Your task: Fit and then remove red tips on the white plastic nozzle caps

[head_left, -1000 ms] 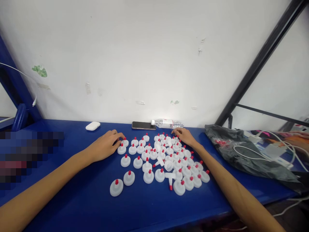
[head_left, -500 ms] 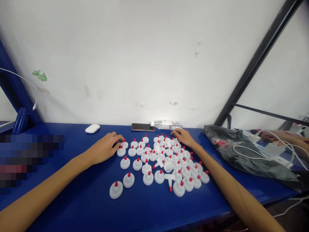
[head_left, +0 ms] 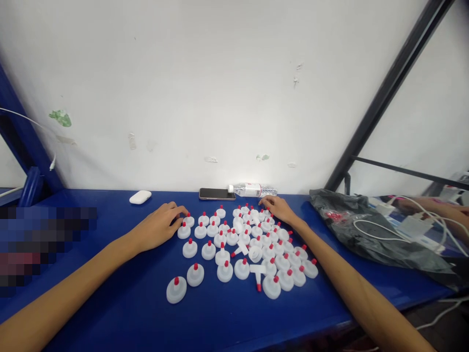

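White nozzle caps with red tips [head_left: 241, 269] stand on the blue table [head_left: 120, 313], spread loosely at the left and packed closely at the right. A few lie on their sides, among them one with its red tip toward me [head_left: 258, 270]. My left hand [head_left: 159, 227] rests at the cluster's left edge, fingers apart, index fingertip at or against the rearmost left cap [head_left: 188, 221]. At the back right edge of the cluster lies my right hand [head_left: 280, 209], fingers loosely bent and apart, close to the caps. Nothing visible is gripped in either hand.
Along the wall lie a phone [head_left: 217, 194], a clear bottle on its side [head_left: 249, 189] and a white earbud case [head_left: 140, 197]. To the right are a grey plastic bag [head_left: 344, 234], white cables [head_left: 381, 238] and another person's arm [head_left: 432, 208].
The view has shifted very slightly. Both hands and the caps stay in the same places.
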Available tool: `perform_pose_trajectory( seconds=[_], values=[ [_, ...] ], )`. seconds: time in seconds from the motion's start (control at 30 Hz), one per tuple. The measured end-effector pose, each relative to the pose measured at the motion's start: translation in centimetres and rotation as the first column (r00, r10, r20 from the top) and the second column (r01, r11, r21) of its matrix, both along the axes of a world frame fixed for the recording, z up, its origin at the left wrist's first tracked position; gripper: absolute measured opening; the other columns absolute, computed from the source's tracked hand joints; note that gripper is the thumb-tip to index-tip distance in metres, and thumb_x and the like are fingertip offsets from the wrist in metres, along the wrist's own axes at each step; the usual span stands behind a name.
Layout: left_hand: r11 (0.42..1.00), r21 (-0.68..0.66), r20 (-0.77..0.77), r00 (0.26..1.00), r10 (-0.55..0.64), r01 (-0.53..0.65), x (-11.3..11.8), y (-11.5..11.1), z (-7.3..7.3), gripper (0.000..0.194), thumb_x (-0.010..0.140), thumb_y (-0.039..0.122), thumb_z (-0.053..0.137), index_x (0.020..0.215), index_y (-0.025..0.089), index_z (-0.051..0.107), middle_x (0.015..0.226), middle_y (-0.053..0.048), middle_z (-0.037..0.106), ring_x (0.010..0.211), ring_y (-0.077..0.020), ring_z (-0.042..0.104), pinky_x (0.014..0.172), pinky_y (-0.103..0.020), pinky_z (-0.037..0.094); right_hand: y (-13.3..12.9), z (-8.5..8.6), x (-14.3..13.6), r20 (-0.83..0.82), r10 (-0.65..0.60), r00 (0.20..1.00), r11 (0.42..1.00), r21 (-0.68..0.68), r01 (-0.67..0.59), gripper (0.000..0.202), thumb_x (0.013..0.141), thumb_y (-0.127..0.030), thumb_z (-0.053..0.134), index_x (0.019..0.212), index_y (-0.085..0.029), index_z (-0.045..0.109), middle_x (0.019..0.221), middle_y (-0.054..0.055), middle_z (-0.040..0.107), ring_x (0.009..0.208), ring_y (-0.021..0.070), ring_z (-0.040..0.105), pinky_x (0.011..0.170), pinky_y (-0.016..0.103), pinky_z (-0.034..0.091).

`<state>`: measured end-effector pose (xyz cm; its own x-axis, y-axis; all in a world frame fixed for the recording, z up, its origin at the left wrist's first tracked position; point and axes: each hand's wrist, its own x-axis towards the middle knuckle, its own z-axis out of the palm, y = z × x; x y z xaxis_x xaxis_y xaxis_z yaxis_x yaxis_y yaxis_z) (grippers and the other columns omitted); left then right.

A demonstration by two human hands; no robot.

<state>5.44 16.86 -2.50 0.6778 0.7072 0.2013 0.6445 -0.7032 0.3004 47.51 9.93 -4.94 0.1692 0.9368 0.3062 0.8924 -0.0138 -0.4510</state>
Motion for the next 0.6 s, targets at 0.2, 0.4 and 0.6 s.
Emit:
perform_pose_trajectory(
  seconds=[0.2,0.4,0.6],
  values=[
    [1.000,-0.018,-0.011,1.000,0.004,-0.004,0.03,-0.09,0.09,0.036,0.094,0.040,0.038,0.117,0.028,0.062,0.104,-0.006,0.060,0.100,-0.0271,0.059,0.086,-0.042,0.048,0.04,-0.02,0.01,0.000,-0.002,1.000,1.000,-0.002,0.002,0.028,0.091,-0.028,0.046,0.092,-0.022,0.074,0.084,0.000,0.074,0.071,0.0160,0.064,0.066,0.024,0.041],
    [1.000,-0.019,-0.012,1.000,0.001,-0.001,-0.01,-0.17,0.20,0.036,0.094,0.039,0.038,0.117,0.027,0.062,0.103,-0.006,0.060,0.099,-0.0268,0.059,0.086,-0.042,0.047,0.06,-0.08,0.05,0.005,-0.002,1.000,1.000,0.003,0.002,0.029,0.092,-0.029,0.046,0.093,-0.021,0.074,0.086,0.001,0.074,0.072,0.0162,0.064,0.066,0.024,0.041],
    [1.000,-0.018,-0.009,1.000,0.007,-0.007,-0.07,-0.14,0.08,0.036,0.093,0.039,0.038,0.118,0.027,0.063,0.103,-0.006,0.060,0.099,-0.0269,0.059,0.085,-0.042,0.048,0.08,-0.09,0.07,0.003,0.001,1.000,1.000,0.002,-0.001,0.029,0.092,-0.031,0.047,0.093,-0.021,0.074,0.084,0.002,0.074,0.071,0.0165,0.064,0.066,0.025,0.041]
  ],
)
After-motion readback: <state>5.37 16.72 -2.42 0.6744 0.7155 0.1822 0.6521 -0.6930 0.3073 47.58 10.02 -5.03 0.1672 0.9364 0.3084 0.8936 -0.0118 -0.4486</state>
